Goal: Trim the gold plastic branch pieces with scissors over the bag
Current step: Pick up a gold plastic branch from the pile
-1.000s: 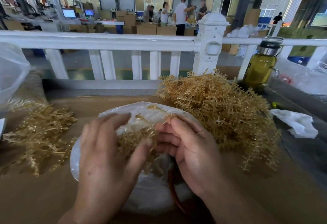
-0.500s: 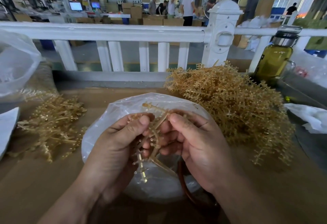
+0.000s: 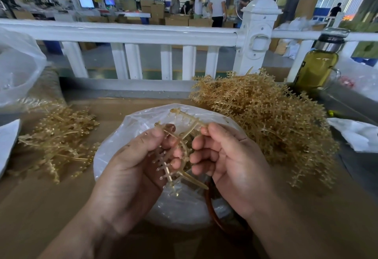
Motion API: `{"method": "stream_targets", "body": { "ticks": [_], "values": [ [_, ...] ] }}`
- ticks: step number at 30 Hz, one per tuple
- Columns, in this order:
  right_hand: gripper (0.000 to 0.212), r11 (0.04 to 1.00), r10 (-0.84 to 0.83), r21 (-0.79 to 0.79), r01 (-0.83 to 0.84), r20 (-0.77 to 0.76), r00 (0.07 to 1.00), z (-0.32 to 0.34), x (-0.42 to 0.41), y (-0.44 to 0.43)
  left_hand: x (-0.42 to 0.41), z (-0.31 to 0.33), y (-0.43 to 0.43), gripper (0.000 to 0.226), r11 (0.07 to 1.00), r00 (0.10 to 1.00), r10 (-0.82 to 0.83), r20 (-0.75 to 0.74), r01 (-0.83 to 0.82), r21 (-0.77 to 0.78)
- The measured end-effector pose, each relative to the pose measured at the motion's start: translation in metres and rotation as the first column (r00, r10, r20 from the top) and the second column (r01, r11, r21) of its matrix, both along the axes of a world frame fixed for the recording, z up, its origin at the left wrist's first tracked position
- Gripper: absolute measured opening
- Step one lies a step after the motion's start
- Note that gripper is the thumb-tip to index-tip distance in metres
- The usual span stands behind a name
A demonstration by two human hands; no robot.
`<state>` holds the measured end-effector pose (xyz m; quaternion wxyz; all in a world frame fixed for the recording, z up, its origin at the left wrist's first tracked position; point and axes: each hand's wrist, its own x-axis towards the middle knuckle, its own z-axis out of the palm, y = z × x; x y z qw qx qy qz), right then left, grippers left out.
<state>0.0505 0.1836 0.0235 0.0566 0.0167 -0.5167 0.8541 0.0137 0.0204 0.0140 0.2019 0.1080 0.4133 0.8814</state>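
Note:
Both my hands hold one gold plastic branch piece [image 3: 182,115] above the open clear plastic bag [image 3: 114,150] on the brown table. My left hand [image 3: 131,166] grips the lower sprigs with curled fingers. The upper stem is pinched between the thumb and forefinger of my right hand [image 3: 231,162]. An orange-brown scissors handle loop [image 3: 210,211] hangs below my right palm; the blades are hidden. A big heap of gold branches [image 3: 266,119] lies right of the bag, and a smaller heap [image 3: 61,135] lies to its left.
A white railing [image 3: 122,33] borders the table's far side. A glass bottle of yellow-green liquid [image 3: 315,70] stands at the far right, with a crumpled white cloth [image 3: 356,133] nearer. Another clear bag [image 3: 18,70] bulges at the far left. People work in the background.
The branch piece has come up out of the bag between my hands. My hands have drawn slightly apart, and its stem now sticks up past my fingertips.

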Motion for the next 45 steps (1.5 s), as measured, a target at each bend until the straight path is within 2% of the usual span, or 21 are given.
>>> {"method": "stream_targets", "body": {
  "ticks": [3, 7, 20, 29, 39, 45],
  "values": [
    [0.02, 1.0, -0.015, -0.006, 0.015, -0.011, 1.0, 0.0, -0.001, 0.0, -0.001, -0.001, 0.0, 0.051, 0.999, 0.999, -0.049, -0.006, 0.049, 0.0],
    [0.02, 0.999, -0.037, -0.018, 0.036, -0.021, 0.999, 0.0, -0.001, 0.001, -0.004, -0.005, 0.002, 0.041, 0.997, 0.997, -0.08, -0.002, 0.08, 0.006],
    [0.024, 0.995, -0.068, -0.08, 0.063, -0.063, 0.996, 0.001, -0.004, 0.009, -0.003, -0.004, 0.005, 0.03, 0.997, 0.996, -0.077, 0.032, 0.078, -0.003],
    [0.021, 0.995, -0.078, -0.07, 0.072, -0.087, 0.993, 0.002, -0.004, 0.013, 0.001, -0.003, 0.007, 0.018, 0.998, 0.999, -0.032, -0.037, 0.029, -0.059],
    [0.024, 0.995, -0.093, -0.033, 0.091, -0.093, 0.991, 0.0, -0.006, 0.018, 0.009, -0.007, 0.012, 0.012, 0.961, 0.982, 0.046, -0.181, -0.093, -0.261],
    [0.02, 0.992, -0.128, 0.004, 0.128, -0.06, 0.99, 0.0, -0.008, 0.02, 0.009, -0.008, 0.01, 0.012, 0.965, 0.982, 0.016, -0.188, -0.065, -0.256]
  ]
}}
